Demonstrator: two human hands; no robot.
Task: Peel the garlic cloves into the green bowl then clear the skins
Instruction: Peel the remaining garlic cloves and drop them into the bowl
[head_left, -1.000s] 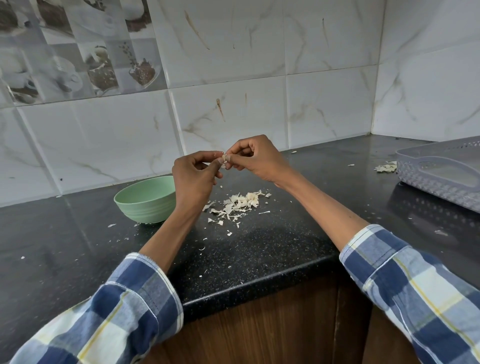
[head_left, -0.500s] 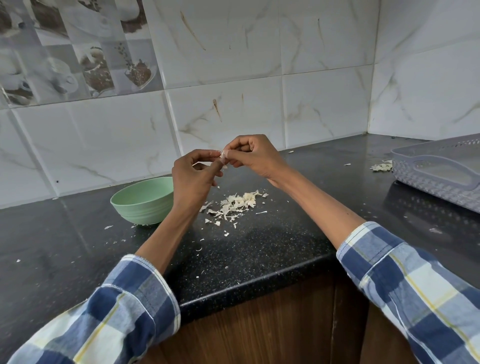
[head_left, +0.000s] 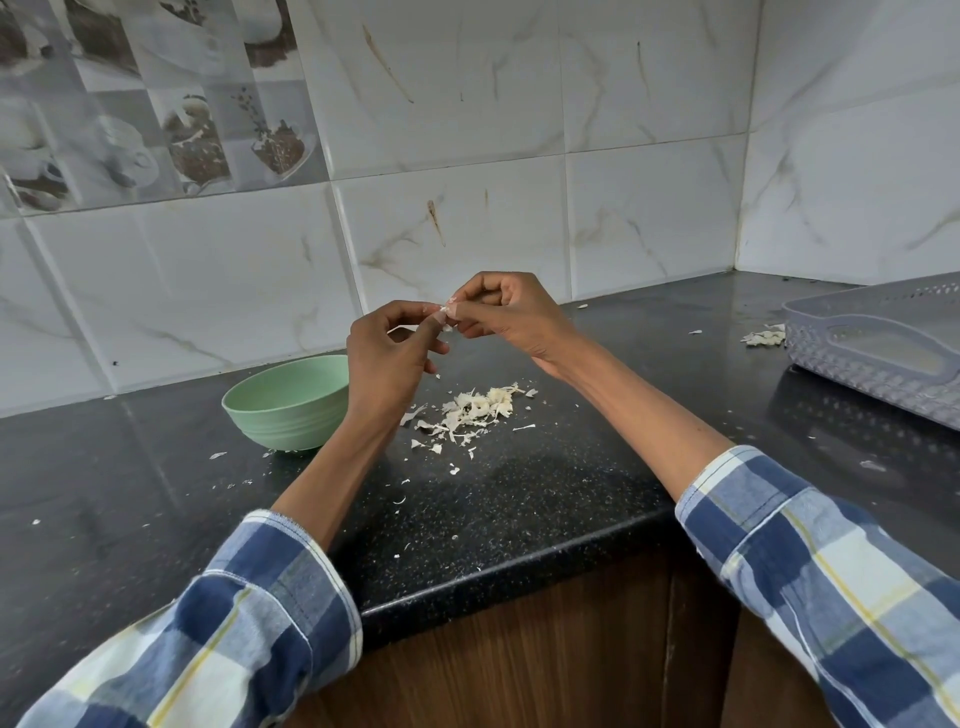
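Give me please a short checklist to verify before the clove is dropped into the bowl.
1. Clove pinched by left hand and right hand: ok.
2. Clove fully peeled: cannot tell, fingers hide it.
3. Bowl upright, near the left hand: ok.
4. Hands above the bowl: not ok, they are to its right.
5. Skins heaped beside the bowl, not in it: ok for the heap; bowl inside cannot tell.

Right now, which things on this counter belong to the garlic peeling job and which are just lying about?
Job:
garlic clove, pinched between left hand and right hand
green bowl
pile of skins
smaller skin clump by the basket

Lying about:
grey perforated basket
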